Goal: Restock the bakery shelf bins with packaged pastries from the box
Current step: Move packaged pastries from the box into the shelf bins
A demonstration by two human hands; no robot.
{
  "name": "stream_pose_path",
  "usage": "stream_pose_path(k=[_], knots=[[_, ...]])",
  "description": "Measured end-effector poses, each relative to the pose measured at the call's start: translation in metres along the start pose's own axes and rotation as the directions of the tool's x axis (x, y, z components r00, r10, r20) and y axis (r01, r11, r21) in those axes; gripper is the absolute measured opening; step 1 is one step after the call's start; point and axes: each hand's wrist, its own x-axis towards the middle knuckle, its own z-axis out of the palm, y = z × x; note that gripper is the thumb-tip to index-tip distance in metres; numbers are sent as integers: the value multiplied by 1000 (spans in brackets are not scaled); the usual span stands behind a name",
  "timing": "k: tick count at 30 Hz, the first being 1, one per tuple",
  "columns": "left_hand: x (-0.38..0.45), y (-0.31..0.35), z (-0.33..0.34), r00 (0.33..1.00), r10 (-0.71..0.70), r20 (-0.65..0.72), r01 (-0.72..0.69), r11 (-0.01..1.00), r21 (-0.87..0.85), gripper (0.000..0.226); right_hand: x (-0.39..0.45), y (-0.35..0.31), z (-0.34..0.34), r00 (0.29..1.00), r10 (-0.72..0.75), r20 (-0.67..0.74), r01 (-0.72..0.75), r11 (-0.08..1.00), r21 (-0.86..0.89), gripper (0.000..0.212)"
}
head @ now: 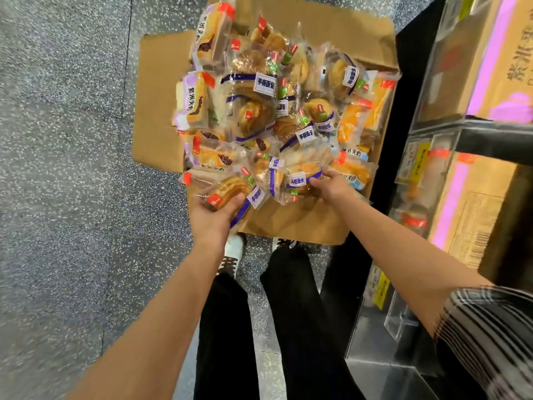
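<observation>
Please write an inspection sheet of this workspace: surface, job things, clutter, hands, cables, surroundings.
Surface: speckled grey floor; open cardboard box lies on it.
Job's things: box heaped with packaged pastries, several kinds mixed.
Clutter: nothing seen outside the box.
Hands: left hand has its grip on a round pastry pack; right hand grips another pack in the pile.
Cables: nothing seen.
Surroundings: shelf with clear bins on the right, cartons on it; the person's shoes at the box edge.
</observation>
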Motion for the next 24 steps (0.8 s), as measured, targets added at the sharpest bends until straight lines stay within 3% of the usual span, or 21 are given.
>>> stream_pose_path(k=[8, 12, 16, 18, 21, 23, 24], knots=[[2, 10, -18, 992, 92, 86, -100, 990, 95, 62, -27, 8, 1, 954, -71, -292, 85, 996, 36, 29], [-15, 38, -36, 982, 122, 146, -150, 969, 196, 55, -83, 5, -20, 933, -238, -270, 227, 971, -74, 29], [-59, 91, -49, 949, 215, 229, -276, 921, 277, 46, -154, -11, -53, 895, -348, -278, 359, 933, -10, 39], [-87, 122, -55, 913, 291, 286, -378, 867, 325, 55, -199, -21, -76, 867, -410, -283, 436, 899, 32, 37], [-132, 170, -61, 843, 402, 356, -507, 815, 279, 95, -280, -40, -119, 807, -516, -288, 556, 828, 73, 39], [-167, 204, -60, 748, 515, 418, -640, 725, 255, 112, -334, -52, -153, 752, -603, -266, 633, 773, 38, 43], [-187, 221, -58, 664, 574, 480, -733, 627, 264, 113, -359, -57, -171, 724, -649, -234, 666, 746, -9, 45]])
